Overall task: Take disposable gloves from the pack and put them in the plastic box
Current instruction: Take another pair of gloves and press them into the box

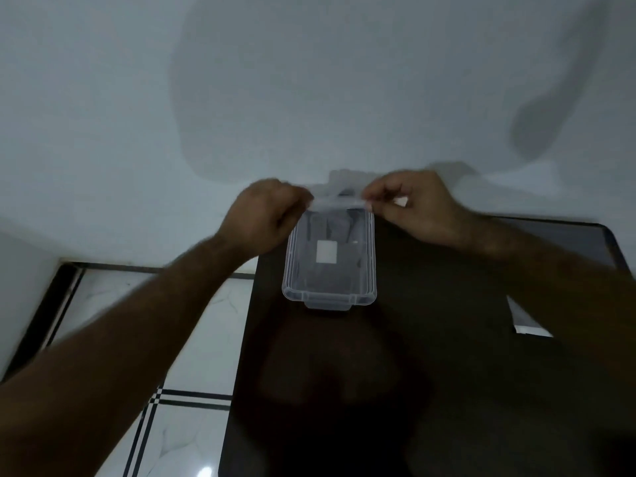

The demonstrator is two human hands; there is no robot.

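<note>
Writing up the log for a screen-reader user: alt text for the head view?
Both hands, left hand and right hand, pinch a thin translucent plastic glove stretched above the far end of a clear rectangular plastic box on a dark table. A flat whitish pack lies at right.

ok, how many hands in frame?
2. Left hand and right hand each pinch an end of a thin translucent glove above the far end of the plastic box.
</note>
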